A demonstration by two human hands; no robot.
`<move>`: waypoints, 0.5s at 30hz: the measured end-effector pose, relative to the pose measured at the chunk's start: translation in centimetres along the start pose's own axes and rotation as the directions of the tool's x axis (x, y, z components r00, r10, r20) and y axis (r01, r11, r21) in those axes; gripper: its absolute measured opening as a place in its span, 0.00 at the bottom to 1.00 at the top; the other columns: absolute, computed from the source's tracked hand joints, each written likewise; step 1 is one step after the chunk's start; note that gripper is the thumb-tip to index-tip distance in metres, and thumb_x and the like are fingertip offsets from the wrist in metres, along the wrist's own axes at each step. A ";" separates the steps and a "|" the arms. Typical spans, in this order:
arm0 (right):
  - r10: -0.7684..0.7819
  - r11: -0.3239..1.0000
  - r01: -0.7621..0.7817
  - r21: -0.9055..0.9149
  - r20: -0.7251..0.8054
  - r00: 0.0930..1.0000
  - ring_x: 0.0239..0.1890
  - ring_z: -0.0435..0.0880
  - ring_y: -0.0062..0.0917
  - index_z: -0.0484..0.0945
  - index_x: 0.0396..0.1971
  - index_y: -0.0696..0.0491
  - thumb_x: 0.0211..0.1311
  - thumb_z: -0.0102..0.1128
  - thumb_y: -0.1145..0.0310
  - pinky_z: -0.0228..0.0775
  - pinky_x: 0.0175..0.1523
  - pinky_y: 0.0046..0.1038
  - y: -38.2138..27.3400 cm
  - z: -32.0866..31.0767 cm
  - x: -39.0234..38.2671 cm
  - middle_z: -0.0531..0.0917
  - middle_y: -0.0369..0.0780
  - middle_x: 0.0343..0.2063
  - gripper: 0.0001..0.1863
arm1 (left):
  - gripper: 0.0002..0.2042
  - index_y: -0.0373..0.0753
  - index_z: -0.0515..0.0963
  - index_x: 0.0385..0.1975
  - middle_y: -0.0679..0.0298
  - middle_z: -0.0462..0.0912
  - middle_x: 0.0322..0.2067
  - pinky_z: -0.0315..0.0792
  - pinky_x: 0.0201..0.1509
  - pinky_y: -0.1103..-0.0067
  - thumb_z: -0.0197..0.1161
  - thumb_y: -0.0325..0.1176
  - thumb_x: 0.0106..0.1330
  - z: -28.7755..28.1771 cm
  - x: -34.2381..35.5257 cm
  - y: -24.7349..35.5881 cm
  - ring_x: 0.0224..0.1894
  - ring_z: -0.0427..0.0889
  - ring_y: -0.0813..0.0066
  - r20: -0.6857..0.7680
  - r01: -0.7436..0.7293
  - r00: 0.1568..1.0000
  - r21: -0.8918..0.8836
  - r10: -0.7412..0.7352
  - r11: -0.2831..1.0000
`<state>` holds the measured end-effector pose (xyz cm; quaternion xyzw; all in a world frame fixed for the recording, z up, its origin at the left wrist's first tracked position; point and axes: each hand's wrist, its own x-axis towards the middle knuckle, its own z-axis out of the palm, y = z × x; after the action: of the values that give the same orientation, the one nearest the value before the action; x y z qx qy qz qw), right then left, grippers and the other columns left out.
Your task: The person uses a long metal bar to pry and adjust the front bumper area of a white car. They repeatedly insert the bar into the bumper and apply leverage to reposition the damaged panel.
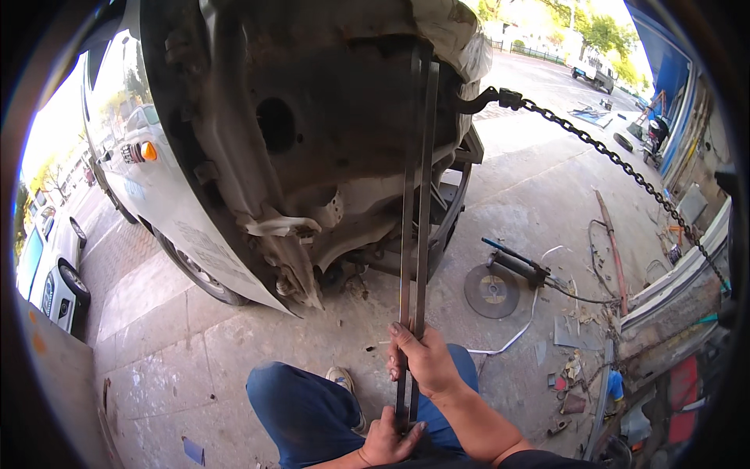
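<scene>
Two long dark metal bars stand nearly upright in front of me, side by side, running up into the vehicle's stripped front end. My right hand is closed around both bars just above my knees. Lower down, my left hand is closed on their lower part, near my lap. The front end has a dark panel with a large hole and bent, torn metal along its lower side. A black hook with a chain is attached at its right side and pulls off to the right.
A white body panel and wheel border the left, with a parked white car beyond. On the concrete floor lie a round disc, a black cylinder tool, a red pole, white cord and scraps. A workshop frame edge runs along the right.
</scene>
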<state>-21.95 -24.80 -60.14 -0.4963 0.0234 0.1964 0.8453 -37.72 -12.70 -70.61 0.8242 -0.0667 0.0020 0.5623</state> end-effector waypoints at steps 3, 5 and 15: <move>0.026 0.999 -0.027 0.023 0.026 0.999 0.22 0.81 0.22 0.76 0.39 0.55 0.79 0.65 0.57 0.76 0.28 0.28 -0.4 -0.3 -0.4 0.80 0.37 0.24 0.16 | 0.21 0.35 0.67 0.46 0.55 0.81 0.22 0.74 0.25 0.64 0.75 0.36 0.70 -0.1 0.1 0.0 0.21 0.84 0.51 0.054 -0.038 0.998 -0.019 0.039 0.999; 0.025 1.000 -0.025 0.000 0.037 0.999 0.23 0.81 0.22 0.76 0.39 0.55 0.79 0.65 0.58 0.76 0.28 0.28 -0.7 -0.5 -0.5 0.80 0.37 0.24 0.16 | 0.20 0.34 0.67 0.45 0.53 0.81 0.22 0.73 0.26 0.62 0.74 0.35 0.72 -0.1 0.3 0.0 0.22 0.83 0.48 0.080 -0.060 0.995 -0.034 0.062 0.998; 0.073 0.997 -0.073 -0.012 0.005 0.997 0.22 0.77 0.21 0.73 0.38 0.53 0.79 0.65 0.59 0.73 0.27 0.28 -2.1 -2.0 -1.2 0.78 0.36 0.23 0.15 | 0.21 0.32 0.60 0.49 0.45 0.84 0.30 0.78 0.34 0.56 0.66 0.37 0.78 0.9 1.5 0.1 0.33 0.86 0.35 0.364 -0.092 0.923 -0.113 0.128 0.989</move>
<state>-21.99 -27.79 -59.17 -0.4996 0.0382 0.2287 0.8347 -36.35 -13.68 -70.72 0.7775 -0.2176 -0.1249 0.5766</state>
